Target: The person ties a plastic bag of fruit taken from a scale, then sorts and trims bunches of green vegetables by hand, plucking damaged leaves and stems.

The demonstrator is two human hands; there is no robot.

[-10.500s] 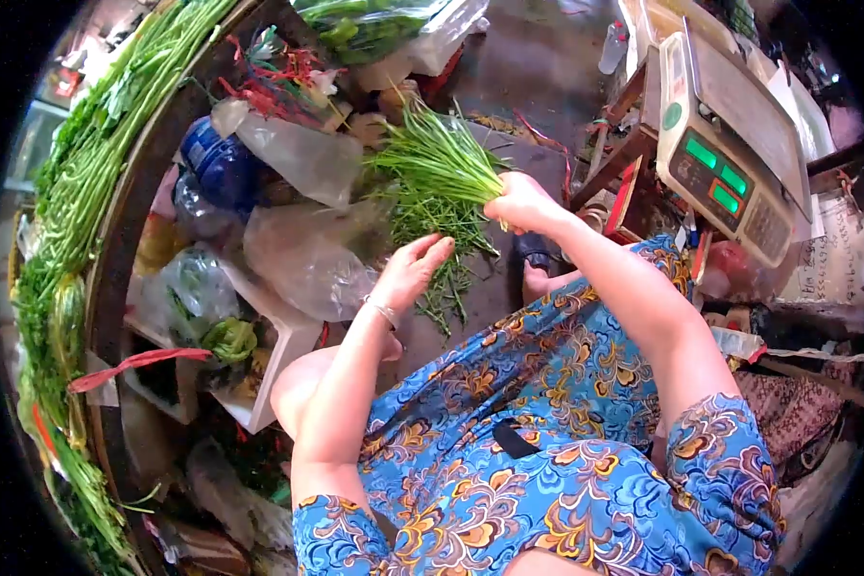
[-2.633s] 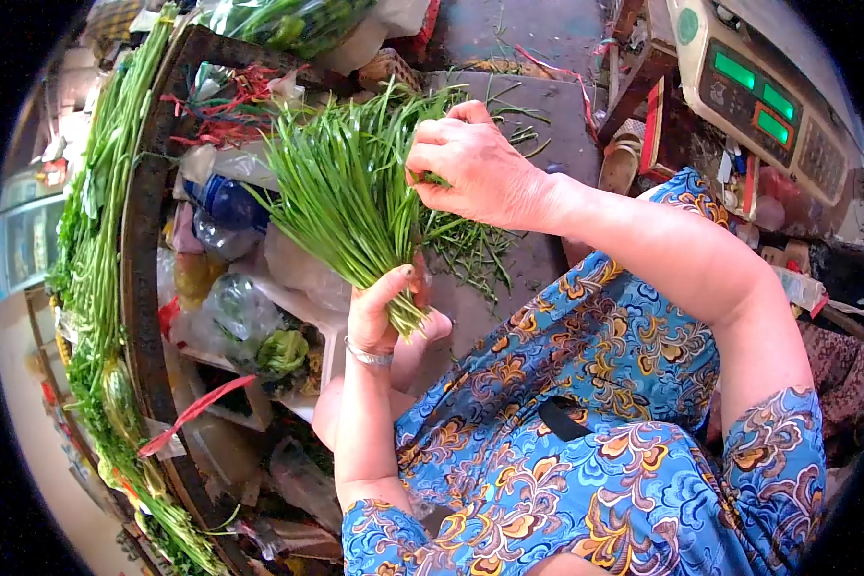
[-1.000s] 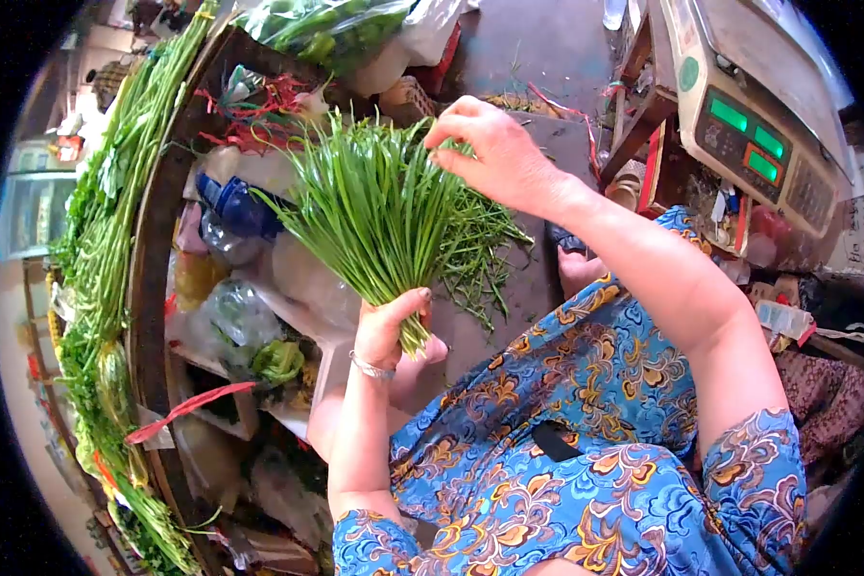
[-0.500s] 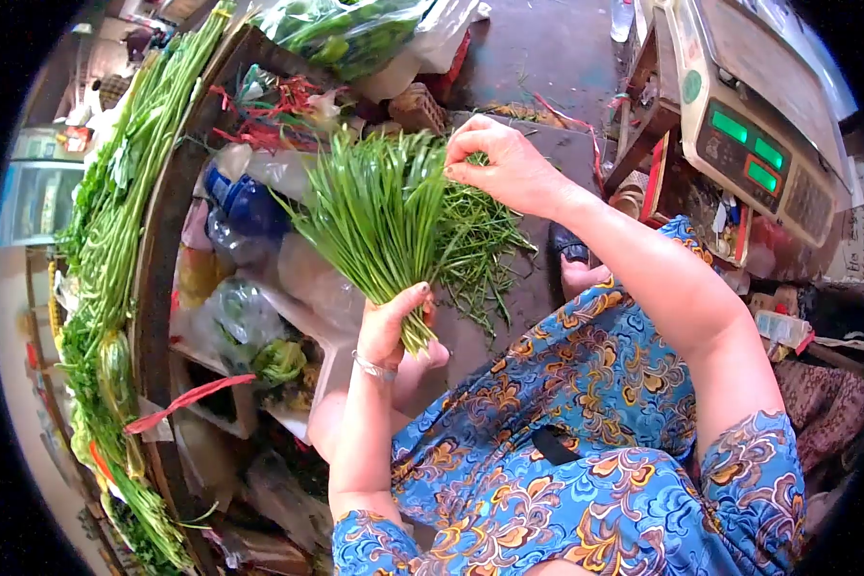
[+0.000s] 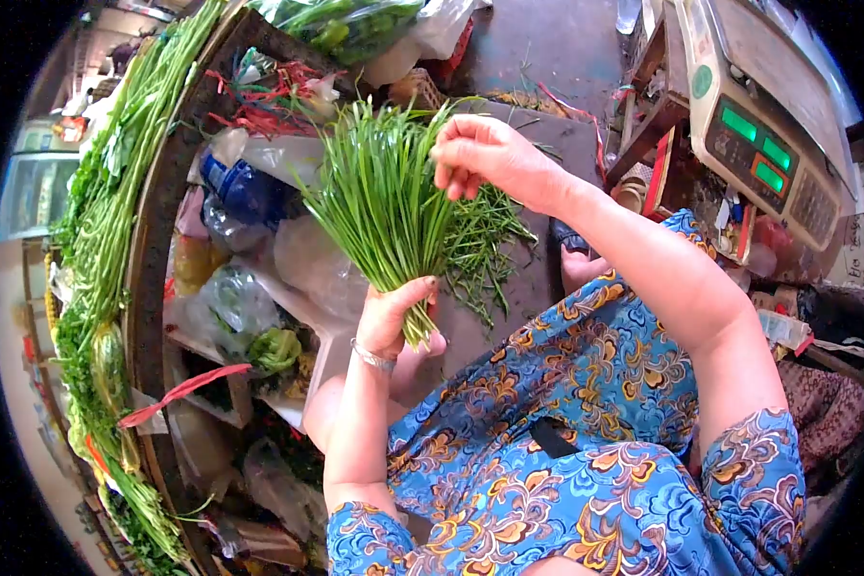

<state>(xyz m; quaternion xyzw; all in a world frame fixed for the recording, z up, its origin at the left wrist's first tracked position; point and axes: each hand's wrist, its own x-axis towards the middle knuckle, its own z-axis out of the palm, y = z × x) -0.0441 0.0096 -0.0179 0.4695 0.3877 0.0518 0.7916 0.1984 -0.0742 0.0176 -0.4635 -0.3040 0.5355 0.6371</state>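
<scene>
My left hand (image 5: 395,314) is wrapped round the lower stems of a thick bunch of garlic chives (image 5: 379,197), whose green leaves fan upward and to the left. At the bunch's upper right edge is my right hand (image 5: 490,161), its thumb and fingertips drawn together beside the leaf tips. Whether a blade is pinched in them is too small to tell. Behind and below that hand, a loose heap of thin green trimmings (image 5: 482,252) lies on the dark surface. The cut stem ends stick out below my left fist.
Long green vegetables (image 5: 115,221) line a ledge at left. A digital scale (image 5: 758,125) with lit green displays stands at upper right. Red ties (image 5: 269,101), a blue container (image 5: 240,187) and plastic bags (image 5: 235,307) sit beyond my left arm.
My right hand has shifted slightly left and down, closer to the leaves, and its fingers show more. The chives bunch stays in my left hand, standing slightly more upright.
</scene>
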